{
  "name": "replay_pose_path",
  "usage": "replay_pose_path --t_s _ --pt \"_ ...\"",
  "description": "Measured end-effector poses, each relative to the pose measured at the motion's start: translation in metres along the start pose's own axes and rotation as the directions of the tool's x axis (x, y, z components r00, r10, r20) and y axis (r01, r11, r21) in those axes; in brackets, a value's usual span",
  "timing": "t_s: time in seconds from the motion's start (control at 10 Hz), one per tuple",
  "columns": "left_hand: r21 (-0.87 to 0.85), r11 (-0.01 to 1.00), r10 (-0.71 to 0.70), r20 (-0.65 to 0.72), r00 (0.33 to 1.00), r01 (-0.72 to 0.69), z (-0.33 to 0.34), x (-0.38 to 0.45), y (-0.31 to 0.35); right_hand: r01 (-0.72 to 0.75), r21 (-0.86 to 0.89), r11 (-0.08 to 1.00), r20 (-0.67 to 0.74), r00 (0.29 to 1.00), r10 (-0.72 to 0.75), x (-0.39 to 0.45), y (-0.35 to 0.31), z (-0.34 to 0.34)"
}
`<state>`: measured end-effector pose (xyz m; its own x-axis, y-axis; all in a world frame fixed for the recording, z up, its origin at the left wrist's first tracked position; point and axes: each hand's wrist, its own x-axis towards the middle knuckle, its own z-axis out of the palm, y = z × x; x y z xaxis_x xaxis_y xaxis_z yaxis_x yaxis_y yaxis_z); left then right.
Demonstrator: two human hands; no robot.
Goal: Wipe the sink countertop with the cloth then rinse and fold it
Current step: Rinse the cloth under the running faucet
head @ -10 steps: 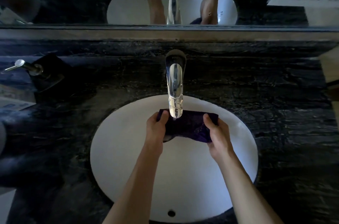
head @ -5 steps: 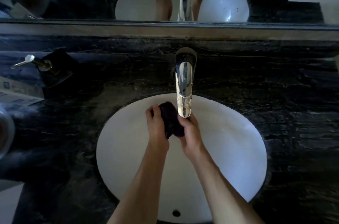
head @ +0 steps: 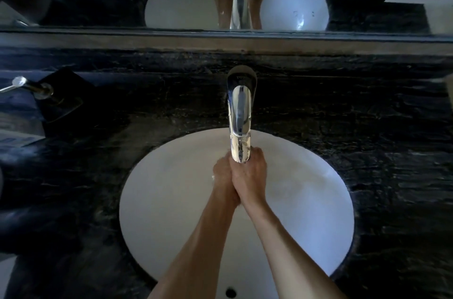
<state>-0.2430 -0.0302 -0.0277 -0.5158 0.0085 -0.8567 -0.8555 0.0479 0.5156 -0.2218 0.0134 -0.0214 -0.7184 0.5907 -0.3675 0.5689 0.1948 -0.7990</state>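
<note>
Hands meet directly beneath the tip of the faucet [head: 239,124], at the centre of the frame over the white sink basin [head: 306,213]. The right hand [head: 250,175] lies over and partly covers the left hand [head: 221,172], the two pressed close together, a position that would suit squeezing something between them where the water falls. The cloth itself cannot be seen; by judgement it is balled up inside the clasped hands, since rinsing calls for it to sit under the spout, but the picture does not show it. The fingers are hidden behind the spout and the backs of the hands, so whether they curl round the cloth cannot be told. Holding everything over the basin keeps the runoff off the dark marble surface [head: 367,114]. At the left of the frame a soap dispenser [head: 46,92] stands well apart from the hands. Folding is not yet done.
</note>
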Motion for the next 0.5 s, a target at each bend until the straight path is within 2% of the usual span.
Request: replay_pose_path --t_s 0.1,0.2,0.3,0.4,0.5 --pt "-0.054 0.997 -0.052 -0.068 0.996 0.049 -0.007 -0.012 0.003 -0.142 0.025 0.99 0.087 0.986 0.139 0.018 0.009 0.004" --pt "-0.118 0.993 0.021 -0.064 0.998 -0.028 -0.018 -0.017 -0.006 -0.459 0.201 0.865 0.166 0.886 0.432 0.027 0.018 0.0" --pt "-0.211 0.972 0.085 -0.095 0.992 -0.103 -0.029 -0.009 -0.01 -0.576 0.481 0.661 0.254 0.813 0.524 0.023 0.019 -0.022" --pt "-0.201 0.975 0.106 0.042 0.993 -0.096 -0.028 0.008 -0.008 -0.48 0.558 0.677 0.324 0.877 0.354 0.006 0.021 -0.035" --pt "-0.07 0.979 0.196 0.04 0.98 -0.193 -0.015 0.02 -0.008 -0.251 0.427 0.869 0.332 0.937 0.108 -0.021 0.018 -0.03"
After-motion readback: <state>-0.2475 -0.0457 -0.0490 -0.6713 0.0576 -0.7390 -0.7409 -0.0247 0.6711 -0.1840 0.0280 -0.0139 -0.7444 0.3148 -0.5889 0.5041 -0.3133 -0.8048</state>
